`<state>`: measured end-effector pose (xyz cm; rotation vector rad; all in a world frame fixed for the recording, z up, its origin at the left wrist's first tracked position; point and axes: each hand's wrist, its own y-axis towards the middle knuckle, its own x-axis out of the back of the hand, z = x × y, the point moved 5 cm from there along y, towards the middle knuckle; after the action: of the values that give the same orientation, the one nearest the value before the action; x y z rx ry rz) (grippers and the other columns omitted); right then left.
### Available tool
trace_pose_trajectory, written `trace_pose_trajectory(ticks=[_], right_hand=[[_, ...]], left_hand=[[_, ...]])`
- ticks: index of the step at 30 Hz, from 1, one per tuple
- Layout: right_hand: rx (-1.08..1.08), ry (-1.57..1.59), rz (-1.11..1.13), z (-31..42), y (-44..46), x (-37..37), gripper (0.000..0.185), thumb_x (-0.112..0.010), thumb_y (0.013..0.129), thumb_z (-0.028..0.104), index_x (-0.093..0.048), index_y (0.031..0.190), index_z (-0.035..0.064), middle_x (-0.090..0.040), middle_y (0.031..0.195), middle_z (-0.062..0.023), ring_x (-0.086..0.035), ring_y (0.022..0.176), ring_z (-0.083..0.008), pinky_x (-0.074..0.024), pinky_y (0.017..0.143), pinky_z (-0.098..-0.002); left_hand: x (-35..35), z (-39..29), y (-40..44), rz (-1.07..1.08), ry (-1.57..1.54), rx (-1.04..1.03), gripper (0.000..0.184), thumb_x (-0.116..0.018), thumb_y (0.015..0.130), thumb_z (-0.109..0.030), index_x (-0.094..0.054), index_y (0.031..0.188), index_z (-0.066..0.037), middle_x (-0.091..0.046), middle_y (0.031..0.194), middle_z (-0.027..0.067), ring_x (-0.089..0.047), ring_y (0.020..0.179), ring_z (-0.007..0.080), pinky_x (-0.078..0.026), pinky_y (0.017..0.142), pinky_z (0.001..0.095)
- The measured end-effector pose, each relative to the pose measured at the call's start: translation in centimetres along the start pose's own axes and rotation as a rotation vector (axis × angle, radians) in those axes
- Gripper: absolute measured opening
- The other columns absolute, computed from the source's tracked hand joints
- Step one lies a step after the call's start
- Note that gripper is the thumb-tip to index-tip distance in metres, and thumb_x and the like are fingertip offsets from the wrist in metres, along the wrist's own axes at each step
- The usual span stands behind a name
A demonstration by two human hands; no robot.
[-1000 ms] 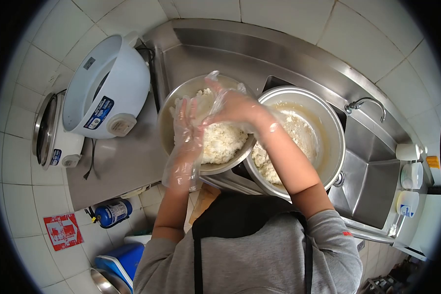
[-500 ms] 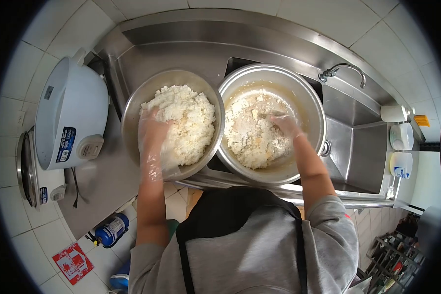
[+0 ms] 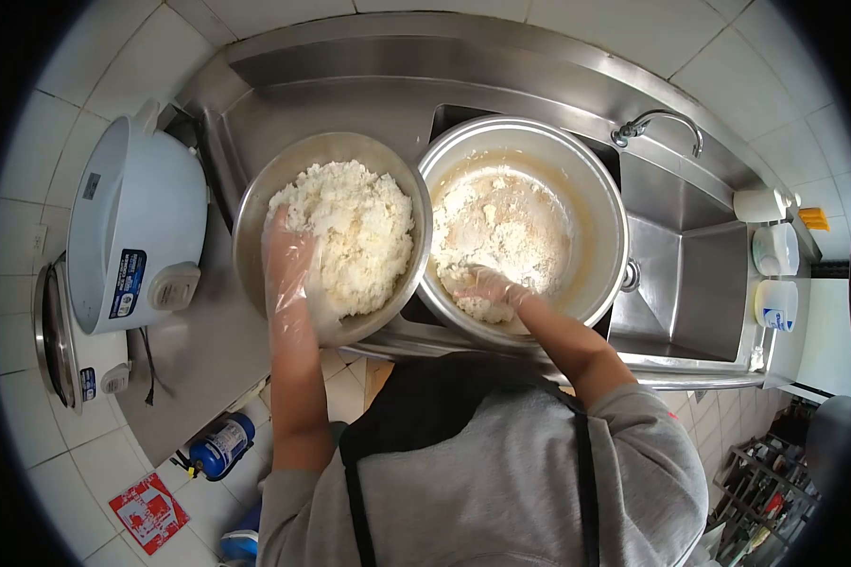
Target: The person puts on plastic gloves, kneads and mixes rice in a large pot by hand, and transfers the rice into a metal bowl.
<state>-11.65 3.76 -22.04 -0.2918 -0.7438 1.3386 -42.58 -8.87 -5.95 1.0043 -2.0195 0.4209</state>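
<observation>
A metal bowl [image 3: 253, 269] holds a heap of cooked white rice [image 3: 355, 236]. My left hand [image 3: 291, 250], in a clear plastic glove, lies along the left side of the heap with its fingers extended; their tips are partly lost against the rice. Right beside the bowl stands a large metal pot [image 3: 607, 227], with a thinner layer of rice [image 3: 511, 222] over its bottom. Low inside the pot, my right hand [image 3: 492, 286], gloved too, has its fingers curled into clumps of rice near the front wall.
Bowl and pot rest on a steel sink counter [image 3: 350, 99]. To the right are a sink basin [image 3: 704, 283], a faucet [image 3: 667, 118] and several tubs [image 3: 775, 304]. A big rice cooker [image 3: 151, 227] stands left, near a loose plug [image 3: 149, 392]. A blue fire extinguisher [image 3: 221, 446] is below.
My right hand has moved from the right part of the pot down and left to the rice near the front. My left hand stays at the bowl's left side, its fingers shifted slightly.
</observation>
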Motion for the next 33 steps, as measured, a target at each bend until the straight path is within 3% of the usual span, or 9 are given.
trace_pose_trajectory(ticks=[6, 9, 12, 15, 18, 22, 24, 30, 33], right_hand=[[0.029, 0.609, 0.003, -7.3, 8.1, -3.7, 0.095, -0.068, 0.070, 0.053, -0.026, 0.138, 0.0018, -0.031, 0.139, -0.0202, -0.029, 0.129, -0.0324, -0.0255, 0.103, -0.0429], [-0.153, 0.726, -0.029, -3.2, 5.0, -2.4, 0.088, -0.069, 0.069, 0.052, -0.034, 0.136, 0.0067, -0.031, 0.140, -0.0175, -0.029, 0.129, -0.0318, -0.0239, 0.103, -0.0425], [-0.057, 1.119, -0.019, -7.5, 7.6, -3.6, 0.072, -0.069, 0.069, 0.049, -0.048, 0.126, 0.0108, -0.046, 0.130, -0.0115, -0.044, 0.118, -0.0258, -0.0346, 0.097, -0.0436], [0.015, 1.493, 0.081, -6.7, 7.5, -2.3, 0.056, -0.063, 0.078, 0.044, -0.052, 0.121, 0.0095, -0.059, 0.111, -0.0099, -0.056, 0.102, -0.0232, -0.0439, 0.090, -0.0416], [0.221, 1.739, 0.166, -5.1, 5.4, 0.7, 0.053, -0.056, 0.083, 0.044, -0.051, 0.122, 0.0071, -0.058, 0.112, -0.0109, -0.055, 0.104, -0.0243, -0.0433, 0.092, -0.0399], [0.444, 1.841, -0.030, -4.0, 2.2, 5.6, 0.053, -0.047, 0.088, 0.044, -0.046, 0.126, 0.0071, -0.052, 0.122, -0.0104, -0.049, 0.112, -0.0249, -0.0384, 0.097, -0.0398], [0.554, 1.885, -0.131, -2.6, -0.1, 8.0, 0.053, -0.042, 0.090, 0.044, -0.043, 0.128, 0.0071, -0.048, 0.127, -0.0101, -0.046, 0.115, -0.0252, -0.0360, 0.100, -0.0398], [0.719, 1.808, -0.297, 1.7, -3.8, 13.9, 0.049, -0.032, 0.094, 0.042, -0.045, 0.127, 0.0084, -0.048, 0.127, -0.0091, -0.044, 0.118, -0.0268, -0.0308, 0.103, -0.0402], [0.802, 1.637, -0.231, 4.5, -3.8, 15.0, 0.049, -0.033, 0.093, 0.046, -0.048, 0.122, 0.0094, -0.053, 0.121, -0.0088, -0.051, 0.109, -0.0258, -0.0413, 0.094, -0.0398]], left_hand=[[0.3, 0.8, 0.3, -0.128, -0.260, 0.223, 0.068, -0.062, 0.077, -0.049, -0.047, 0.124, -0.003, -0.051, 0.120, 0.0230, -0.052, 0.107, 0.0364, -0.040, 0.091, 0.0409], [0.2, 3.0, 1.0, -0.314, -0.143, 0.376, 0.075, -0.056, 0.077, -0.059, -0.046, 0.125, -0.002, -0.048, 0.123, 0.0194, -0.049, 0.110, 0.0352, -0.037, 0.094, 0.0412], [-1.6, 6.2, 2.2, -0.502, -0.649, 0.408, 0.074, -0.055, 0.078, -0.060, -0.048, 0.123, -0.001, -0.050, 0.121, 0.0155, -0.048, 0.110, 0.0295, -0.036, 0.095, 0.0393], [-0.2, 4.1, 1.0, -0.378, -0.997, 0.465, 0.068, -0.052, 0.082, -0.056, -0.052, 0.117, 0.001, -0.055, 0.114, 0.0120, -0.051, 0.104, 0.0253, -0.037, 0.092, 0.0350], [0.7, 3.3, 0.7, -0.257, -1.168, 0.232, 0.053, -0.050, 0.086, -0.048, -0.055, 0.111, -0.002, -0.059, 0.106, 0.0093, -0.053, 0.100, 0.0223, -0.038, 0.089, 0.0319], [1.7, 3.0, 0.6, -0.313, -0.621, 0.056, 0.030, -0.051, 0.088, -0.029, -0.056, 0.108, -0.007, -0.059, 0.100, 0.0088, -0.054, 0.098, 0.0219, -0.039, 0.088, 0.0306], [3.1, -1.6, -1.7, -0.384, -0.433, -0.057, 0.030, -0.052, 0.086, -0.021, -0.052, 0.112, -0.007, -0.056, 0.103, 0.0105, -0.052, 0.103, 0.0223, -0.039, 0.091, 0.0316], [3.7, -5.4, -2.5, -0.037, -0.326, -0.373, 0.055, -0.059, 0.078, -0.011, -0.039, 0.129, -0.010, -0.039, 0.130, 0.0142, -0.037, 0.123, 0.0264, -0.027, 0.104, 0.0345], [5.9, -7.0, -3.6, -0.018, -0.421, -0.302, 0.056, -0.061, 0.078, -0.013, -0.039, 0.129, -0.010, -0.032, 0.135, 0.0142, -0.031, 0.126, 0.0277, -0.022, 0.107, 0.0371]])
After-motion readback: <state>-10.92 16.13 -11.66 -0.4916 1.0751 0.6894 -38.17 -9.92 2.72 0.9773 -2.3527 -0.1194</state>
